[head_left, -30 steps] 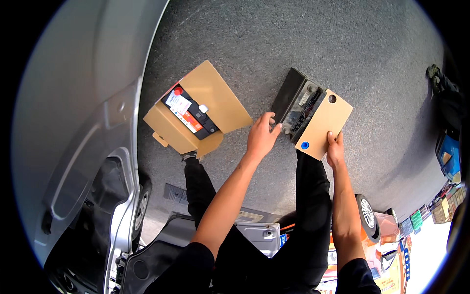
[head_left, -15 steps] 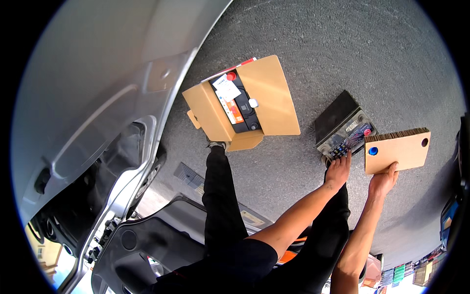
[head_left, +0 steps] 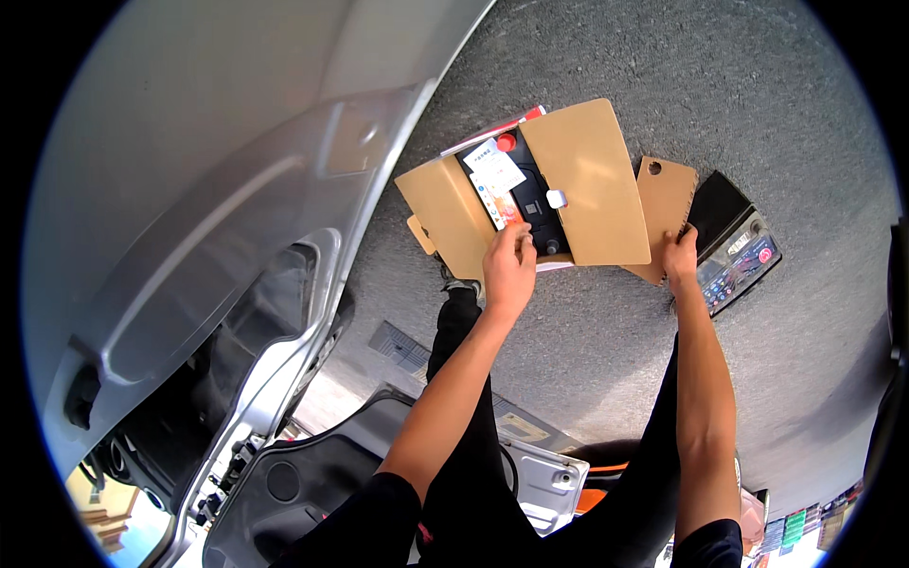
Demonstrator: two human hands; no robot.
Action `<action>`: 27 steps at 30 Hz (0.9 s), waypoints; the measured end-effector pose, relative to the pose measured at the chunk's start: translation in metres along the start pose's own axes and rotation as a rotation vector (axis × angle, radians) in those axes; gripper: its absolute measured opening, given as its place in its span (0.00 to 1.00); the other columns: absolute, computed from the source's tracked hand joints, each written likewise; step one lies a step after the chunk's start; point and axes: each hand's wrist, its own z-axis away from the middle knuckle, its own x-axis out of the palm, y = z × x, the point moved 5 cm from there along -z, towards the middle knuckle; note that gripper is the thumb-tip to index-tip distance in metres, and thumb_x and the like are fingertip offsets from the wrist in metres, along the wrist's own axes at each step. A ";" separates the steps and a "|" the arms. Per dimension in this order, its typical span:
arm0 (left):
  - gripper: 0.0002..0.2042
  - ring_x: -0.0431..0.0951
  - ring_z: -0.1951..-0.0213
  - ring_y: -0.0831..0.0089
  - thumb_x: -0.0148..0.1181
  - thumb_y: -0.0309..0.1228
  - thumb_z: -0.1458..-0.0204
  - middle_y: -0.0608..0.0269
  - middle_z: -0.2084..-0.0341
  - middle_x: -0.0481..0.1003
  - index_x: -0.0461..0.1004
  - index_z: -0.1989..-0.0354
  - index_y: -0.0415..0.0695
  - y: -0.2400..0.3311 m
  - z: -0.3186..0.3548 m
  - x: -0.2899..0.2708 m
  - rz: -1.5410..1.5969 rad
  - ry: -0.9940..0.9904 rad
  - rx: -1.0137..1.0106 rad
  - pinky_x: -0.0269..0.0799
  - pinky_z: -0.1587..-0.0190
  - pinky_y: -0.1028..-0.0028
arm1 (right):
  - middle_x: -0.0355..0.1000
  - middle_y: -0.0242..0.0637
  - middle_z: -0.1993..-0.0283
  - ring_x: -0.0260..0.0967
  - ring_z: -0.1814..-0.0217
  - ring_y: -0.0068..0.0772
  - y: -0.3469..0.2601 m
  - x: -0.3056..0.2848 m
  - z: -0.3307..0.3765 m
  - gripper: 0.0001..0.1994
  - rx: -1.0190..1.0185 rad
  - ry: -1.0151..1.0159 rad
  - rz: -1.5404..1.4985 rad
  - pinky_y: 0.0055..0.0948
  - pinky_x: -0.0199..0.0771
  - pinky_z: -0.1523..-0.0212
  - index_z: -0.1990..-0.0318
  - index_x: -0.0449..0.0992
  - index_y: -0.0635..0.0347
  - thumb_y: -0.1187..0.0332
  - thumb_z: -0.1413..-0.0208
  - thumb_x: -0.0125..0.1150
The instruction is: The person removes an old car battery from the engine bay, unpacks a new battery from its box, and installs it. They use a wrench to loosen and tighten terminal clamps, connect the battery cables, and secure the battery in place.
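On the asphalt ground (head_left: 757, 114), head view: an opened cardboard box (head_left: 445, 218) lies with flaps spread; its large right flap (head_left: 589, 185) is folded outward and flat. Inside sits a black car battery (head_left: 535, 204) with a red terminal cap (head_left: 507, 142) at its far end and a white paper tag (head_left: 494, 170) on top. A small white tab (head_left: 557, 199) shows at the flap edge over the battery.

Left hand (head_left: 509, 270): reaching into the box, fingers curled together at the near end of the battery, touching the lower edge of the paper tag. Whether it has a firm hold on anything, cannot tell; fingertips partly hidden.

Right hand (head_left: 680, 257): closed on the lower edge of a flat cardboard sheet (head_left: 666, 204) with a small round hole near its top corner. Sheet is held tilted, just beside the box's right flap and partly overlapping a second battery (head_left: 737, 248), dark-cased, with a coloured label on its top, lying on the ground to the right of the box.

Surroundings: silver car body (head_left: 189, 189) fills the left of the frame, with an open compartment (head_left: 237, 379) below. Person's dark trousers (head_left: 464, 454) and one shoe (head_left: 461, 284) just below the box. Both forearms bare, dark sleeves at lower edge. Coloured crates, blurred, at the lower right rim
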 end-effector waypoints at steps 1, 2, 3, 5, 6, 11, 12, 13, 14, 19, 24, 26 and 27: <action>0.12 0.79 0.69 0.70 0.56 0.22 0.43 0.55 0.65 0.77 0.71 0.51 0.36 0.004 -0.024 -0.010 -0.149 0.083 0.092 0.75 0.65 0.72 | 0.68 0.61 0.42 0.66 0.39 0.61 0.000 0.002 0.001 0.27 0.043 -0.025 0.050 0.45 0.65 0.41 0.36 0.55 0.62 0.65 0.39 0.55; 0.13 0.79 0.69 0.69 0.58 0.23 0.44 0.55 0.65 0.76 0.71 0.50 0.36 0.012 -0.046 -0.014 -0.176 0.119 0.094 0.75 0.64 0.70 | 0.66 0.60 0.41 0.66 0.39 0.59 -0.003 0.000 0.000 0.27 -0.026 0.054 0.113 0.44 0.65 0.40 0.35 0.55 0.63 0.66 0.39 0.55; 0.15 0.79 0.69 0.68 0.60 0.24 0.46 0.55 0.64 0.76 0.71 0.50 0.36 0.021 -0.066 -0.015 -0.203 0.153 0.098 0.75 0.63 0.68 | 0.65 0.59 0.39 0.66 0.39 0.58 -0.004 0.000 0.001 0.27 -0.094 0.135 0.176 0.42 0.65 0.40 0.35 0.55 0.64 0.67 0.39 0.55; 0.17 0.79 0.67 0.65 0.64 0.28 0.47 0.53 0.64 0.76 0.71 0.50 0.38 0.028 -0.095 -0.012 -0.232 0.267 0.169 0.75 0.61 0.65 | 0.63 0.57 0.37 0.66 0.39 0.53 -0.019 -0.008 0.013 0.27 -0.160 0.218 0.110 0.41 0.65 0.39 0.35 0.56 0.65 0.68 0.39 0.55; 0.16 0.79 0.68 0.64 0.65 0.28 0.48 0.53 0.66 0.76 0.72 0.52 0.38 0.030 -0.106 -0.011 -0.259 0.267 0.186 0.74 0.62 0.65 | 0.63 0.57 0.37 0.66 0.39 0.51 -0.031 -0.014 0.021 0.26 -0.157 0.222 -0.021 0.40 0.66 0.39 0.35 0.57 0.65 0.69 0.40 0.54; 0.11 0.79 0.74 0.62 0.67 0.30 0.50 0.55 0.76 0.78 0.75 0.62 0.38 0.010 -0.131 -0.019 -0.315 0.248 0.196 0.74 0.66 0.65 | 0.69 0.45 0.45 0.71 0.47 0.35 -0.127 -0.049 0.116 0.16 -0.502 0.312 -0.493 0.32 0.70 0.45 0.43 0.66 0.65 0.75 0.38 0.51; 0.08 0.79 0.76 0.64 0.66 0.29 0.50 0.57 0.80 0.78 0.75 0.68 0.39 0.015 -0.128 -0.023 -0.306 0.281 0.225 0.74 0.68 0.66 | 0.71 0.43 0.49 0.73 0.51 0.34 -0.139 -0.040 0.138 0.14 -0.537 0.216 -0.459 0.32 0.72 0.49 0.46 0.68 0.65 0.75 0.38 0.50; 0.08 0.80 0.76 0.65 0.66 0.28 0.50 0.57 0.79 0.78 0.75 0.68 0.38 0.019 -0.126 -0.025 -0.274 0.271 0.214 0.74 0.69 0.66 | 0.73 0.42 0.53 0.75 0.55 0.33 -0.153 -0.028 0.162 0.11 -0.569 0.122 -0.424 0.31 0.75 0.53 0.49 0.70 0.65 0.75 0.37 0.50; 0.07 0.80 0.76 0.65 0.66 0.28 0.50 0.57 0.79 0.78 0.75 0.68 0.38 0.022 -0.122 -0.029 -0.246 0.261 0.201 0.74 0.69 0.67 | 0.76 0.43 0.61 0.77 0.63 0.40 -0.181 -0.012 0.189 0.08 -0.579 -0.009 -0.246 0.35 0.77 0.59 0.53 0.72 0.65 0.74 0.38 0.52; 0.10 0.76 0.79 0.65 0.67 0.26 0.53 0.57 0.80 0.75 0.70 0.68 0.39 0.031 -0.084 -0.056 0.054 0.234 0.049 0.72 0.73 0.68 | 0.77 0.55 0.65 0.78 0.61 0.52 -0.205 0.095 0.182 0.13 -0.508 -0.343 0.426 0.43 0.77 0.60 0.51 0.72 0.65 0.70 0.41 0.53; 0.10 0.73 0.79 0.78 0.65 0.25 0.49 0.62 0.80 0.73 0.69 0.65 0.39 0.017 -0.007 -0.066 -0.148 0.078 0.073 0.69 0.74 0.74 | 0.77 0.56 0.65 0.78 0.62 0.53 -0.197 0.111 0.174 0.16 -0.189 -0.557 -0.343 0.44 0.76 0.57 0.51 0.75 0.63 0.62 0.40 0.54; 0.10 0.72 0.79 0.72 0.65 0.25 0.49 0.60 0.81 0.71 0.67 0.67 0.40 0.021 0.014 -0.051 -0.189 0.106 0.185 0.68 0.74 0.70 | 0.77 0.56 0.65 0.78 0.60 0.53 -0.202 0.090 0.194 0.17 -0.300 -0.552 -0.176 0.42 0.75 0.56 0.51 0.76 0.62 0.60 0.39 0.53; 0.10 0.71 0.80 0.68 0.64 0.25 0.49 0.59 0.81 0.69 0.66 0.68 0.40 0.029 0.023 -0.040 -0.193 0.147 0.285 0.67 0.74 0.69 | 0.77 0.56 0.65 0.77 0.59 0.53 -0.202 0.081 0.202 0.17 -0.350 -0.544 -0.090 0.42 0.75 0.56 0.51 0.76 0.62 0.59 0.39 0.53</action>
